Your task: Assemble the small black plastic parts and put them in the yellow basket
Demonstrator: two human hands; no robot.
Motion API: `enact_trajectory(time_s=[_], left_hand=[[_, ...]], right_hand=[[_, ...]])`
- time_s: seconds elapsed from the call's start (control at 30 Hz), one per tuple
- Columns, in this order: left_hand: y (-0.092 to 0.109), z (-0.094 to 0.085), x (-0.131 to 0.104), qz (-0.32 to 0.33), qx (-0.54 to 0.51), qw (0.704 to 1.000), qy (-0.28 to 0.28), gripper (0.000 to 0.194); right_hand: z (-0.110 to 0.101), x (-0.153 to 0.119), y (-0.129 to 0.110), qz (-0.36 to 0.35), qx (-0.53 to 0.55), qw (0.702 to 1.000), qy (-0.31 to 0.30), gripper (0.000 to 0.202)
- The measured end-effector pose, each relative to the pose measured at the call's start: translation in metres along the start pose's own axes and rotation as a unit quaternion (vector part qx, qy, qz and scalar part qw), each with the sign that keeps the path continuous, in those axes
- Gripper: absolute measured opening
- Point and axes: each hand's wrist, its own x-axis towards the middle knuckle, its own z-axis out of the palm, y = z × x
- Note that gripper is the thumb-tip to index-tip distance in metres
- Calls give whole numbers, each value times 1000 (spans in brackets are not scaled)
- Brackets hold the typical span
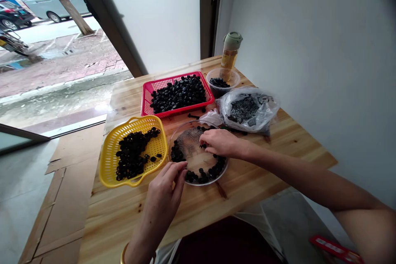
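A clear round tray [202,184] stands near the table's front edge, with small black parts [202,176] lying around its inner rim. My left hand [168,185] is at the tray's left front edge, thumb and fingertips pinched together; what they hold, if anything, is too small to name. Over the back right of the same tray is my right hand [221,143], its fingers closed on a small black part [203,145]. To the left, a yellow basket [107,159] holds black pieces [131,152].
Behind the tray sit a red basket [144,99] of black discs [179,93], a clear bowl [236,79] of black parts, a bottle [229,51] and an open plastic bag [266,109] of dark pieces. A wall rises at the right.
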Motion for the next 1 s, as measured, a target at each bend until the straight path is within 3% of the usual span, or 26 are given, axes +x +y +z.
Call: enact_trajectory(time_s=[0.23,0.3,0.37,0.5,0.67,0.83,1.0], left_hand=[[-2,2,6,8,35,999,-26,20],[-4,4,14,11,70,996,-56,22],[-5,8,27,-3,143,982,-125,24],[-3,23,59,-31,261,933,-244,29],[-6,40,84,-29,283,916,-282,23],[-14,47,91,-35,286,910,-297,20],[-17,43,87,-35,279,911,-301,22]], right_hand=[[0,-2,-6,27,38,998,30,11],[-5,-9,-4,26,61,996,59,14],[-8,-19,-1,23,123,986,109,15],[-7,-38,0,14,346,917,195,9],[4,-57,0,30,561,812,159,23],[11,-68,4,3,649,741,172,23],[15,-73,4,4,706,678,204,27]])
